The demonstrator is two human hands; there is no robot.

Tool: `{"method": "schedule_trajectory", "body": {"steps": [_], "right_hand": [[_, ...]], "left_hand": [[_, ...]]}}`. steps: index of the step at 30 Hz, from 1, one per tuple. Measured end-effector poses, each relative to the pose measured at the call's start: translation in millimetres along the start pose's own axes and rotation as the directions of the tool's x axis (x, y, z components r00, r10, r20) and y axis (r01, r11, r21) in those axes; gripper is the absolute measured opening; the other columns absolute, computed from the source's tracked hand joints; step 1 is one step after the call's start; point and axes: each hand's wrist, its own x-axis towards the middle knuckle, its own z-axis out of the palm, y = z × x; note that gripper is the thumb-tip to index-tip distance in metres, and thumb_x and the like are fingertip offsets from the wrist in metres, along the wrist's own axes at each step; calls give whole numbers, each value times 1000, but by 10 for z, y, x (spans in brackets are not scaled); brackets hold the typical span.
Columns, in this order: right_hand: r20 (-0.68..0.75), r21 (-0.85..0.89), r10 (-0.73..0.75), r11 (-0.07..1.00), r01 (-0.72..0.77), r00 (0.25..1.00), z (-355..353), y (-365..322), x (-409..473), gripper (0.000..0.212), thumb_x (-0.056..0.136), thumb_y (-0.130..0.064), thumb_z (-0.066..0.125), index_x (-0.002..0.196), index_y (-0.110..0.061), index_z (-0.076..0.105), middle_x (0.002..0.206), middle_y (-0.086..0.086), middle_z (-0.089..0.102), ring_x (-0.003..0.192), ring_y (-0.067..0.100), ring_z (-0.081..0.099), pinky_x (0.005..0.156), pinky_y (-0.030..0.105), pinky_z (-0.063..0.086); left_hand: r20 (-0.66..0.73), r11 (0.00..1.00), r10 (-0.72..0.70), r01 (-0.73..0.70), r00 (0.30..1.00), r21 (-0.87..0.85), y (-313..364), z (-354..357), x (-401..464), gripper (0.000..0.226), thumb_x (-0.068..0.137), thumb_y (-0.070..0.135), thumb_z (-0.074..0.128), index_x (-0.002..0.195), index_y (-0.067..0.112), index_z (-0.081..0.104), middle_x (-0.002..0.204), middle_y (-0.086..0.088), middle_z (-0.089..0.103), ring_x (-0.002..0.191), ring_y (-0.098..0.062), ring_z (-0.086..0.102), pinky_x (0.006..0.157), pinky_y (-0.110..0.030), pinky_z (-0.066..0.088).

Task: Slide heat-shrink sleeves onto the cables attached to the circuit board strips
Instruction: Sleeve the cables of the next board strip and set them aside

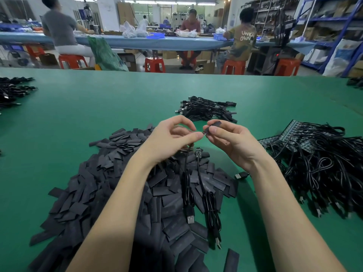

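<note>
My left hand (172, 138) pinches the end of a black USB cable (186, 185) that hangs down over the sleeve pile. My right hand (229, 140) pinches a flat black heat-shrink sleeve (215, 124), its open end facing the cable tip held by the left fingers. The two meet above the table. A second cable with a small circuit board piece (198, 155) at its top dangles beside the first. A large pile of black sleeves (110, 185) lies under my forearms.
Circuit board strips with attached cables (318, 154) are heaped at the right. A bundle of cables (208, 109) lies behind my hands. More cables (13, 91) sit at the far left. The green table (98, 107) stretches ahead; several people sit at a far bench.
</note>
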Motion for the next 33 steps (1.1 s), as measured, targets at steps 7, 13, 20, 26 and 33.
{"method": "schedule_trajectory", "body": {"steps": [7,13,20,26,33], "right_hand": [[-114,63,60,997,-53,992,-43,27,32,18,68,-6,79,86,-3,77,92,14,76,82,17,73,73,18,57],[-117,61,66,996,-60,991,-33,34,43,14,67,-6,79,81,-4,78,90,13,76,78,16,73,71,17,57],[-59,37,71,997,-69,996,-63,46,21,18,72,-8,77,90,-3,77,94,13,76,83,17,74,74,18,57],[-26,42,61,997,-60,998,-55,55,17,19,73,-9,77,92,-3,77,95,12,76,83,16,74,76,18,57],[9,-20,61,998,-61,998,-65,43,-5,16,75,-9,75,91,-6,78,95,12,76,83,15,73,76,18,57]], "left_hand": [[-54,983,158,-152,986,105,-50,70,29,12,79,25,86,87,29,79,82,8,78,81,-9,75,74,-16,53],[-77,969,189,-172,979,179,-54,101,35,9,82,19,85,85,28,82,78,13,77,72,-2,70,71,-13,49],[-50,967,206,-196,977,161,-44,130,41,7,83,19,84,88,23,83,79,11,77,70,0,69,70,-13,48],[-55,977,191,-185,980,108,-45,124,29,11,80,22,86,85,27,78,78,7,78,73,-8,73,70,-17,53],[-21,972,198,-193,980,131,-63,128,22,17,78,26,85,82,27,69,74,5,75,72,-12,72,74,-23,57]]}}
